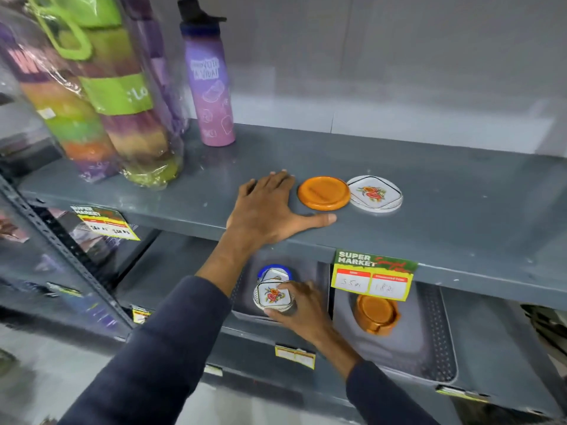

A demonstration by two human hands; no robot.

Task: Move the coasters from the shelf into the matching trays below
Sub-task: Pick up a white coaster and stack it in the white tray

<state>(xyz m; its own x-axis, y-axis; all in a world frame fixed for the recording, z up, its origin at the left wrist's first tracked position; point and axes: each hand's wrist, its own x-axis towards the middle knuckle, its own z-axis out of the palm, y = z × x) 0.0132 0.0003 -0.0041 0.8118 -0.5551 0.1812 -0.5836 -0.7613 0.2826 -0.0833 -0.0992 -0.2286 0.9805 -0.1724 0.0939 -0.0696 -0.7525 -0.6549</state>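
Observation:
On the grey shelf (429,191) lie an orange round coaster (323,192) and, touching it on the right, a white floral coaster (376,194). My left hand (270,207) rests flat on the shelf just left of the orange coaster, fingers spread, holding nothing. Below, my right hand (299,305) grips a white floral coaster (273,294) on top of a stack in the left grey tray (245,311); a blue rim shows behind the stack. The right grey tray (429,338) holds a stack of orange coasters (376,312).
A purple water bottle (210,87) and wrapped stacks of coloured cups (101,96) stand at the shelf's left back. A price tag (372,274) hangs from the shelf edge over the trays. A slotted metal upright (61,253) runs down at the left.

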